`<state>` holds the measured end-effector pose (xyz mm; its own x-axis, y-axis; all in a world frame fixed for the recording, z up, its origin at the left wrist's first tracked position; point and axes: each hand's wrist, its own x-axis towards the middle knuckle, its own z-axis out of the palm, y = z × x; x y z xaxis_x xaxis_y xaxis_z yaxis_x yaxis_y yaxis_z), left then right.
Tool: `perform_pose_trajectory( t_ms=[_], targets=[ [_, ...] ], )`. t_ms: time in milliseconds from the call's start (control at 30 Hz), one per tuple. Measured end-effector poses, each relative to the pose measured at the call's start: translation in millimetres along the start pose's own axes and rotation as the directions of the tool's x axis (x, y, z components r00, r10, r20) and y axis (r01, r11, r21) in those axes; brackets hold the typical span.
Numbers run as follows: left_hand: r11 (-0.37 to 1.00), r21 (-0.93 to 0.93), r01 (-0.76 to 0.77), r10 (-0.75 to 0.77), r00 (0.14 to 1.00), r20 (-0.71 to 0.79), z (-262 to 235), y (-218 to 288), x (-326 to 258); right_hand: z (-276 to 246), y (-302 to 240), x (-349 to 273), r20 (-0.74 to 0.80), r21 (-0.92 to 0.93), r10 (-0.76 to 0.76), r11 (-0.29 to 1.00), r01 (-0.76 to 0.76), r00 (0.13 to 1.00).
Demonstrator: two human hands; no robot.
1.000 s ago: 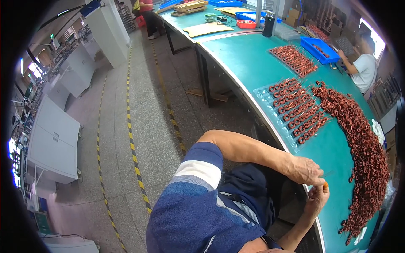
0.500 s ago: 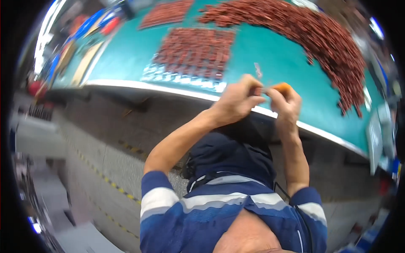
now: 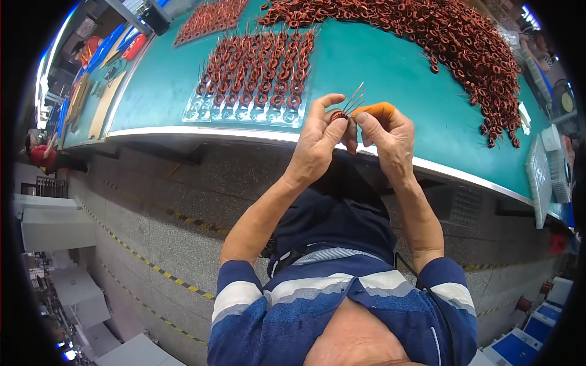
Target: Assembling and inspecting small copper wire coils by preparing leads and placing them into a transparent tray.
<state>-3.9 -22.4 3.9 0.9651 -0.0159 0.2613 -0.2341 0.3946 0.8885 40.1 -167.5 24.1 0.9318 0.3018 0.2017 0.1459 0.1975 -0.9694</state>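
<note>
A small toroidal coil (image 3: 337, 116) wound with red-brown wire sits in my left hand (image 3: 315, 143), pinched between thumb and fingers just above the table's near edge. Several thin wire leads stick up from it, away from me. My right hand (image 3: 394, 139) wears an orange cover on its index finger (image 3: 379, 110). Its thumb and index finger close on the leads beside the coil; their exact contact is partly hidden. Left of my hands lies a clear plastic tray (image 3: 194, 114) with rows of similar coils, leads upward. Its nearest row of pockets holds none.
A big heap of loose coils (image 3: 452, 46) curves across the back and right of the green table (image 3: 372, 64). Another filled tray (image 3: 210, 23) lies behind the first. Stacked clear trays (image 3: 540, 177) stand at the right end. A person in red (image 3: 41, 155) is at far left.
The earlier picture is blurred by motion. The whole view has shifted, so table and trays appear further left. Both hands stay together at the coil, whose leads now show clearly.
</note>
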Motion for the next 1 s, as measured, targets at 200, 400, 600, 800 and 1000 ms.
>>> perform_pose_trajectory(
  t_ms=[200,400,600,800,1000],
  targets=[
    [0.994,-0.054,0.1,-0.099,0.995,0.02,-2,4,-1,-5,8,7,0.052,0.124,0.034,0.991,-0.041,0.998],
    [0.995,-0.026,0.094,-0.096,0.989,-0.112,2,-3,0,9,9,1,-0.015,0.05,-0.049,0.998,0.049,0.999],
    [0.997,-0.053,0.065,-0.071,0.991,-0.115,1,-8,-6,7,18,3,-0.083,0.084,-0.054,0.995,0.061,0.995],
    [0.983,-0.172,0.059,-0.087,0.984,-0.156,7,-7,-9,7,25,-4,-0.152,0.073,-0.064,0.994,0.076,0.986],
    [0.983,-0.155,0.1,-0.119,0.986,-0.121,-5,-8,-12,13,28,1,-0.106,0.126,0.0,0.992,0.013,0.994]
  ],
)
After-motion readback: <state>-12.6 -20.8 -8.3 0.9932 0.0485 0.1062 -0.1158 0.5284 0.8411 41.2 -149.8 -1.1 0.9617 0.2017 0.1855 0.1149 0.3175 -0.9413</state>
